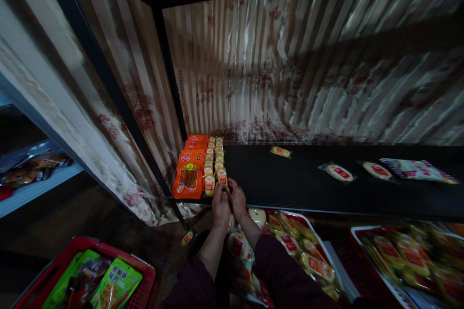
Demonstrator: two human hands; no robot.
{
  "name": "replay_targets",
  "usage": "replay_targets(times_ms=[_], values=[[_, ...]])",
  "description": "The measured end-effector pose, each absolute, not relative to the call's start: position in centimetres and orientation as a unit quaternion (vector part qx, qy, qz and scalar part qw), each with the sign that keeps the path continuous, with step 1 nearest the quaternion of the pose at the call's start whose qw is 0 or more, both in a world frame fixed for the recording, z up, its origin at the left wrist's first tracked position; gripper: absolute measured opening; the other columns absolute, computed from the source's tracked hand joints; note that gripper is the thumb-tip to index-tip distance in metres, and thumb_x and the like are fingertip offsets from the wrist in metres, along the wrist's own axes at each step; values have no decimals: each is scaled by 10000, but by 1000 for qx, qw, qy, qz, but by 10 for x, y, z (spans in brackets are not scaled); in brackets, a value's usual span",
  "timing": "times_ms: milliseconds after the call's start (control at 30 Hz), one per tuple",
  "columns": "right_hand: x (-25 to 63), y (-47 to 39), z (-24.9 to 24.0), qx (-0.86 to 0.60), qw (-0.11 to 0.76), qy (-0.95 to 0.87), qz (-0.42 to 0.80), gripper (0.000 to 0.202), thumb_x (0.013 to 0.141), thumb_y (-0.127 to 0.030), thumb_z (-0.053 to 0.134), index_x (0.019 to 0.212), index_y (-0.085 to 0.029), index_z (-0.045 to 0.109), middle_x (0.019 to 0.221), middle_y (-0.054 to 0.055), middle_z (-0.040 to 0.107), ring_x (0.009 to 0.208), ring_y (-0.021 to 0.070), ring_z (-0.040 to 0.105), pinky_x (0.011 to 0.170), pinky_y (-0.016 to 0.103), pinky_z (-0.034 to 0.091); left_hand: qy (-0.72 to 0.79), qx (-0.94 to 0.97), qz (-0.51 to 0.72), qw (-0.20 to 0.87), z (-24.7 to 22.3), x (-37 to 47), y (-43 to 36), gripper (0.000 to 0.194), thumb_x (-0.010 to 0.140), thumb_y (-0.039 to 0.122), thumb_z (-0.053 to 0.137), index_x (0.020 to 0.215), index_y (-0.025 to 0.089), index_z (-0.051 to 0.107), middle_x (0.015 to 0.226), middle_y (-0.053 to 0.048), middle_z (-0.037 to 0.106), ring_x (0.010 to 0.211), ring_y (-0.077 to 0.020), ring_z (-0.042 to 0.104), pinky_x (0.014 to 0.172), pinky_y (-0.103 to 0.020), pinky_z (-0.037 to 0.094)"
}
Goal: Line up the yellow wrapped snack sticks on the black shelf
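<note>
Both my hands are at the front edge of a black shelf, fingers closed around the lower end of a small yellow wrapped snack cake. My left hand grips it from the left and front, while my right hand has its fingertips at its right side. This cake is at the front of the right one of two rows of similar wrapped cakes. Left of these rows, orange snack packets overlap one behind another. My fingers partly hide the cake's lower end.
One wrapped cake lies farther back, with oval packaged cakes and a pale packet to the right. Below are baskets of packaged cakes and a red basket with green bags. A black post and curtain bound the shelf.
</note>
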State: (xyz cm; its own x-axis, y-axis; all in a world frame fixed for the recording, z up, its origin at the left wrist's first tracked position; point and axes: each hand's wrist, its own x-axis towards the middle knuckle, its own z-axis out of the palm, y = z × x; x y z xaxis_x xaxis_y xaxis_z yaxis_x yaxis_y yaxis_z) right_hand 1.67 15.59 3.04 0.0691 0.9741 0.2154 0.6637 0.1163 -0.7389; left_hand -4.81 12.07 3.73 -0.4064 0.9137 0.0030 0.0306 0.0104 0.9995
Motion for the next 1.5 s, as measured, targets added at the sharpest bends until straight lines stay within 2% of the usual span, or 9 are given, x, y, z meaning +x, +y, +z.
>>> replay_targets(times_ms=[233,500,733,933,1267,1500], values=[[16,159,32,-632,352,-663,191,368,847,-257,426,1173,-144,555,1050,92,678,910,201,629,843,305,459,607,437,556,363,37,-48,116,431,824,163,387,1217,147,565,1400,-75,449,1315,-175,375,1120,-334,262],[15,166,26,-634,347,-668,181,377,830,-255,447,1164,-135,572,1117,99,647,1003,201,597,890,305,454,613,476,530,343,41,-46,109,464,854,200,342,1273,95,508,1408,-117,431,1327,-187,354,1127,-341,242],[16,167,28,-636,326,-676,182,346,820,-231,460,1127,-149,595,1067,97,658,991,192,601,876,292,460,611,473,531,347,38,-47,110,475,869,273,344,1271,78,503,1403,-144,430,1320,-205,366,1126,-353,248],[18,164,27,-616,350,-680,187,348,802,-218,464,1112,-144,602,1081,96,655,998,182,606,911,301,453,612,474,545,322,33,-44,108,454,874,292,341,1256,119,515,1385,-117,462,1327,-186,353,1129,-345,239],[16,162,26,-592,372,-682,213,353,768,-142,463,1090,-158,605,1026,85,662,922,176,626,861,306,486,613,473,547,317,32,-50,108,454,879,315,351,1251,114,515,1387,-135,456,1309,-202,384,1126,-357,250],[14,160,25,-596,386,-677,192,370,773,-154,456,1112,-128,601,1051,110,645,962,189,609,895,324,474,603,492,551,302,29,-51,100,472,890,328,341,1278,102,486,1396,-142,441,1328,-206,354,1126,-374,258]])
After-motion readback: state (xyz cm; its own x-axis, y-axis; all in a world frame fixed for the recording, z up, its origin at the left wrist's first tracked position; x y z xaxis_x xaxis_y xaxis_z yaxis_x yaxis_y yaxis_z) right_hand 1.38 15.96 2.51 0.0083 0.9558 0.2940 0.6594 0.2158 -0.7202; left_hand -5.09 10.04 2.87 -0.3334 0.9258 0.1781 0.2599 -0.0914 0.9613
